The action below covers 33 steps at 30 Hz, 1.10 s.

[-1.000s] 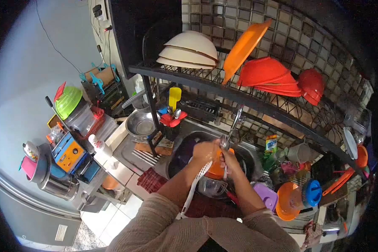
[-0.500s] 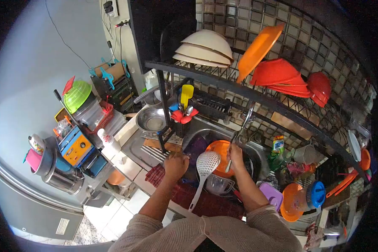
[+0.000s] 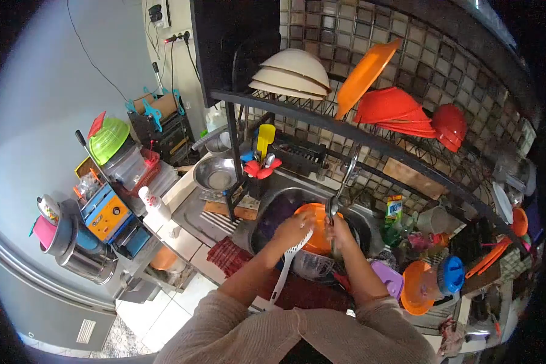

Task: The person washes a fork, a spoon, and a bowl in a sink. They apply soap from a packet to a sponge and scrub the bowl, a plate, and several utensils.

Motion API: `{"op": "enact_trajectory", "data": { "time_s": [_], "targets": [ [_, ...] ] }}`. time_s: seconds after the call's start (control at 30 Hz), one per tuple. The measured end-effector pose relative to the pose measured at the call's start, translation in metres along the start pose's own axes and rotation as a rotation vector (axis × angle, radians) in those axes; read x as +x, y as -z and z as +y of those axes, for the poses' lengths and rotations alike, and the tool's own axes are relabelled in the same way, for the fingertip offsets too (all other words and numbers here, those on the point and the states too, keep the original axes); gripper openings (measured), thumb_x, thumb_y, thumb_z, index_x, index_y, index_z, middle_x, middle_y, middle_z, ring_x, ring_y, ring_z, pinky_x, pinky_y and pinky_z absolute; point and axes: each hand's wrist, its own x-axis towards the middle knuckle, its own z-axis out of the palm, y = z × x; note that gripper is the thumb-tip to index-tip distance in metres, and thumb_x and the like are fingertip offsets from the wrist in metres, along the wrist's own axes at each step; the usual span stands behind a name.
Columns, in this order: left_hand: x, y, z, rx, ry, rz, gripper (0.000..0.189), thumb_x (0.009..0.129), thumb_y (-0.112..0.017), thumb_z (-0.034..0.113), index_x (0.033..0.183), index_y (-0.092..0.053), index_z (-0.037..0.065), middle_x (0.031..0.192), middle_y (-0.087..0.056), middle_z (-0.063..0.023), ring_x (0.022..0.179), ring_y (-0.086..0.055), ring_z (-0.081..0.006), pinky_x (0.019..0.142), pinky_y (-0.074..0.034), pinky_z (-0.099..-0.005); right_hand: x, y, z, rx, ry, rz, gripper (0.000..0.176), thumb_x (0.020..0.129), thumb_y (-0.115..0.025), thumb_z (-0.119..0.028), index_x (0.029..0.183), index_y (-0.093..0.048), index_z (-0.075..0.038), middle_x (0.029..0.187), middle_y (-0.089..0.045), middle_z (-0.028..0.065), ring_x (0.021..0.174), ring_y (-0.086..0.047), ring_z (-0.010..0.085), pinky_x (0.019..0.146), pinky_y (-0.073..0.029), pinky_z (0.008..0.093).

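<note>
top (image 3: 242, 343): beige ribbed knit | sleeves (image 3: 215, 315): ending mid-arm | V-opening (image 3: 305, 353): (black inside) | hands (image 3: 292, 229): bare

Legible wording: none that can be read with certainty.
Upright yellow-and-green packet (image 3: 394, 209), right of the sink: bold pale lettering across its front, too blurred to spell out.
Blue-and-orange box-shaped device (image 3: 108, 212), at left: a dark script-like mark on the orange face, beside and below the round black dial (image 3: 116, 211); letters indistinct.
White cylindrical bottle (image 3: 155, 205), on the counter (image 3: 191, 241): small red print, illegible.
White ruled rectangle (image 3: 86, 330), on the grey panel (image 3: 57, 318): any characters too small to distinguish.
</note>
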Motion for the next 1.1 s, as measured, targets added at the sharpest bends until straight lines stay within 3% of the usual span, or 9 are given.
{"op": "enact_trajectory", "data": {
  "time_s": [0.17, 0.33, 0.5, 0.57, 0.67, 0.7, 0.8, 0.97, 1.1],
  "targets": [
    [0.076, -0.095, 0.007, -0.259, -0.028, 0.264, 0.043, 0.092, -0.042, 0.038, 0.124, -0.048, 0.011, 0.112, -0.056, -0.0243, 0.098, -0.056, -0.0408, 0.083, -0.045, -0.0431, -0.018, -0.01, -0.008, 0.325, -0.138, -0.007, 0.043, 0.092, -0.032, -0.05, 0.072, -0.047, -0.014, 0.051, -0.037, -0.0027, 0.039, -0.03, 0.0108, 0.038, -0.026, 0.0246],
    [0.094, -0.08, 0.042, -0.107, 0.078, -0.069, 0.059, 0.091, -0.032, 0.054, 0.124, -0.046, 0.008, 0.106, -0.058, -0.0261, 0.102, -0.054, -0.0422, 0.082, -0.044, -0.0477, -0.008, 0.003, 0.009, 0.39, 0.105, 0.071, 0.037, 0.091, -0.033, -0.041, 0.078, -0.051, -0.012, 0.053, -0.045, 0.0003, 0.039, -0.039, 0.014, 0.036, -0.033, 0.0281],
    [0.092, -0.081, 0.018, -0.128, 0.187, -0.072, 0.064, 0.091, -0.024, 0.057, 0.132, -0.039, 0.011, 0.111, -0.055, -0.0279, 0.099, -0.053, -0.0456, 0.086, -0.043, -0.0451, -0.008, -0.02, -0.012, 0.225, 0.018, 0.152, 0.04, 0.093, -0.033, -0.048, 0.078, -0.05, -0.015, 0.051, -0.038, -0.0031, 0.04, -0.034, 0.0095, 0.038, -0.025, 0.0234],
    [0.1, -0.107, -0.017, -0.517, -0.101, 0.365, 0.06, 0.093, -0.024, 0.053, 0.126, -0.048, 0.008, 0.108, -0.057, -0.0267, 0.097, -0.055, -0.0449, 0.086, -0.044, -0.043, 0.002, -0.028, -0.015, 0.181, 0.098, 0.077, 0.042, 0.093, -0.034, -0.05, 0.072, -0.046, -0.015, 0.05, -0.035, -0.0031, 0.04, -0.031, 0.0089, 0.036, -0.023, 0.0233],
    [0.086, -0.078, -0.055, -0.458, -0.167, 0.271, 0.052, 0.095, -0.03, 0.045, 0.117, -0.057, 0.006, 0.101, -0.062, -0.0215, 0.093, -0.059, -0.0335, 0.082, -0.045, -0.0363, 0.031, -0.026, -0.007, 0.288, -0.02, 0.075, 0.042, 0.093, -0.033, -0.048, 0.067, -0.04, -0.016, 0.049, -0.032, -0.0032, 0.039, -0.028, 0.0085, 0.036, -0.02, 0.0236],
    [0.068, -0.058, -0.033, -0.859, -0.037, 0.329, 0.042, 0.096, -0.038, 0.037, 0.105, -0.064, 0.006, 0.089, -0.065, -0.014, 0.079, -0.061, -0.0189, 0.072, -0.047, -0.0302, 0.042, -0.023, -0.009, 0.316, -0.118, 0.049, 0.044, 0.093, -0.032, -0.048, 0.062, -0.034, -0.016, 0.049, -0.028, -0.0036, 0.038, -0.026, 0.009, 0.036, -0.019, 0.0239],
    [0.039, -0.012, -0.014, -0.808, 0.233, 0.364, 0.037, 0.095, -0.042, 0.035, 0.104, -0.063, 0.006, 0.067, -0.062, -0.0041, 0.048, -0.047, -0.0068, 0.047, -0.04, -0.0209, 0.048, -0.017, -0.005, 0.458, -0.078, 0.046, 0.039, 0.091, -0.036, -0.047, 0.066, -0.036, -0.017, 0.052, -0.03, -0.0042, 0.041, -0.028, 0.0094, 0.038, -0.021, 0.0236],
    [0.036, -0.018, -0.036, -0.543, 0.244, 0.424, 0.05, 0.093, -0.044, 0.041, 0.073, -0.066, 0.0, 0.067, -0.064, -0.0109, 0.061, -0.061, -0.0175, 0.06, -0.046, -0.0303, 0.018, -0.016, -0.008, 0.572, -0.07, 0.028, 0.03, 0.089, -0.043, -0.038, 0.067, -0.039, -0.017, 0.053, -0.029, -0.0049, 0.042, -0.027, 0.0091, 0.039, -0.022, 0.0235],
    [0.039, -0.045, -0.053, -0.573, 0.2, 0.472, 0.053, 0.093, -0.041, 0.042, 0.073, -0.066, 0.0, 0.069, -0.065, -0.0125, 0.066, -0.063, -0.0214, 0.064, -0.047, -0.0322, 0.003, -0.003, 0.004, 0.186, 0.013, 0.055, 0.033, 0.086, -0.055, -0.04, 0.069, -0.042, -0.015, 0.051, -0.031, -0.0054, 0.04, -0.03, 0.0085, 0.039, -0.025, 0.0241]
  ]
}}
